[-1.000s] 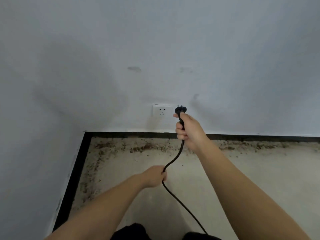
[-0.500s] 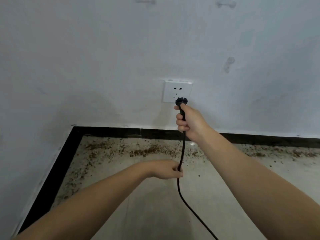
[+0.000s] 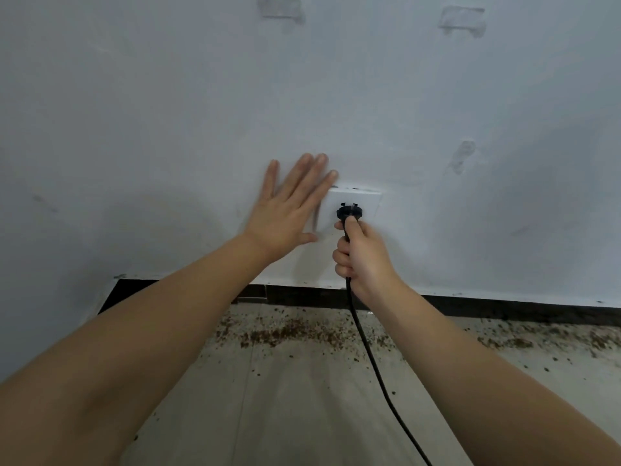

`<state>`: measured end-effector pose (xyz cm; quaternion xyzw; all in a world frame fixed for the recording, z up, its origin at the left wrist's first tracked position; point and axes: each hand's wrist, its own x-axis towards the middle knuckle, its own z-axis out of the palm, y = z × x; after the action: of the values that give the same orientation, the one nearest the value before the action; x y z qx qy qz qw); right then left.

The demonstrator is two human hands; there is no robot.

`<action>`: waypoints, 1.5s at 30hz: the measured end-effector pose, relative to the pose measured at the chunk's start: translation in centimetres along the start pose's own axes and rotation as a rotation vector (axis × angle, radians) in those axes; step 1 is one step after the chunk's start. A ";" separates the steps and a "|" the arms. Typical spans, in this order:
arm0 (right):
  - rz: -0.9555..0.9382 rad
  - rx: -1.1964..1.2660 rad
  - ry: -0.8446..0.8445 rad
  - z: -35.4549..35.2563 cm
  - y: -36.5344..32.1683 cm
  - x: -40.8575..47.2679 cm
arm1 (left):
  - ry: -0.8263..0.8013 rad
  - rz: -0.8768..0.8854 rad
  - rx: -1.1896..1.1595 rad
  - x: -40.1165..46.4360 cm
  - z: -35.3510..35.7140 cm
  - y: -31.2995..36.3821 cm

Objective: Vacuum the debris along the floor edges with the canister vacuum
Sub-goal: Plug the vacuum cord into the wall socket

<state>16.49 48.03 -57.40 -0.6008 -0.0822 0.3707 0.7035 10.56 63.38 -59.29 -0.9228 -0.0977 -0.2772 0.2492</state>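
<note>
Nearest the camera, two bare forearms reach forward over the pale tiled floor (image 3: 302,415). A thin black power cord (image 3: 376,375) runs from the near right edge of the view across the floor and up into the right hand (image 3: 361,257). That hand is clenched in a fist around the cord just behind the round black plug (image 3: 350,212), thumb on top, fingers (image 3: 341,260) wrapped tight. The plug sits at the face of the white square wall socket (image 3: 361,201), its prongs touching or just at the slots; whether they are fully in cannot be told.

Beyond the forearms, a band of brown crumbly debris (image 3: 295,332) lies scattered along the far floor edge, just beside the dark skirting strip (image 3: 504,307) at the foot of the wall. The canister vacuum itself is out of view; only its cord shows.

Farther still, the left hand (image 3: 285,216) lies flat and spread against the white painted wall (image 3: 168,112), fingers wide apart and holding nothing, its fingertips overlapping the socket's upper left corner.

Half a second ago the left hand pinched the cord low over the floor; now it has let go and risen to the wall. The plug, then just below the socket's slots, has moved up against them, and the camera has come closer.
</note>
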 end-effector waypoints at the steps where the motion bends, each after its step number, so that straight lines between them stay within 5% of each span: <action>1: -0.002 0.004 -0.008 -0.1 0.0 0.1 | 0.009 -0.010 0.020 0.1 0.4 0.1; 12: 0.068 0.026 -0.123 -0.3 -2.1 1.7 | 0.158 0.011 0.140 0.2 3.0 -0.3; 17: 0.087 0.037 -0.155 -0.3 -2.3 1.4 | 0.077 -0.017 0.142 0.4 1.5 0.0; 22: 0.328 0.016 -0.217 -0.8 -4.2 0.8 | -0.043 -0.028 0.052 0.3 -1.9 0.8; 26: 0.321 -0.410 -0.163 -3.0 -5.4 0.3 | -0.137 -0.044 -0.018 -0.5 -4.2 0.7; 32: -0.040 -1.278 -0.034 -4.0 -10.6 -4.0 | -0.412 -0.084 -0.299 3.1 -12.8 -0.3; 38: -0.261 -1.629 -0.006 -2.2 -19.7 -10.9 | -0.586 -0.131 -0.373 10.5 -23.0 -3.8; 45: -0.140 -1.768 -0.176 -0.9 -32.3 -20.4 | -0.871 -0.221 -0.445 17.2 -37.3 -6.8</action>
<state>16.15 34.60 -21.61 -0.8869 -0.4283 0.1729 -0.0051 5.37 50.74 -19.92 -0.9678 -0.2281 0.0950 -0.0486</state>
